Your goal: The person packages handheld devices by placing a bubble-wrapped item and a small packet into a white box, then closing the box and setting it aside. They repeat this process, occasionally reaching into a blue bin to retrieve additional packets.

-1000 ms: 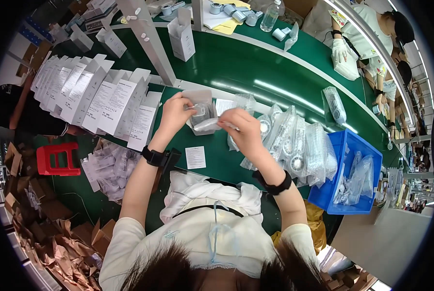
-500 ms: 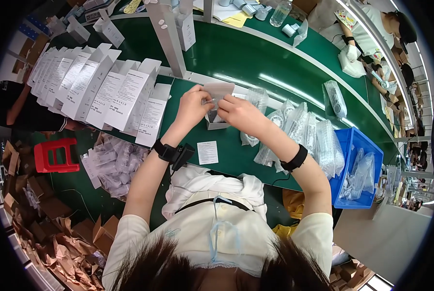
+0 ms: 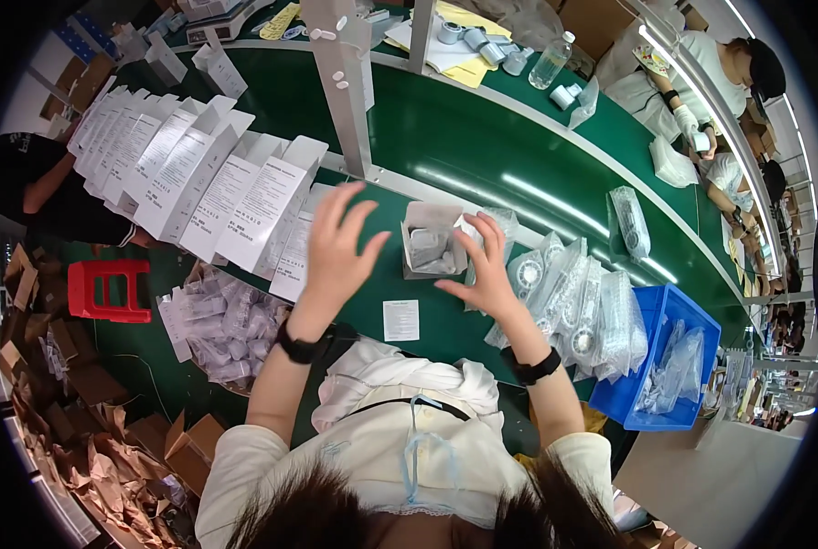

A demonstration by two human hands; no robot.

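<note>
A small white carton stands with its top flaps up on the green bench. Wrapped pieces in clear plastic sit inside it, too small to name. My right hand is at the carton's right side with fingers and thumb spread; whether a fingertip touches the wall, I cannot tell. To the left of the carton my left hand is raised, its fingers apart and nothing in them. A printed white slip lies flat in front of the carton.
Rows of tall white cartons stand at left. Below them is a bin of plastic-wrapped parts. Several bubble-wrapped items lie at right, beside a blue crate. A metal post rises behind the bench. Co-workers are at both sides.
Both hands have let go at the carton and drawn apart, the left going left. The carton, with its contents showing, stands uncovered. My view has shifted slightly.
</note>
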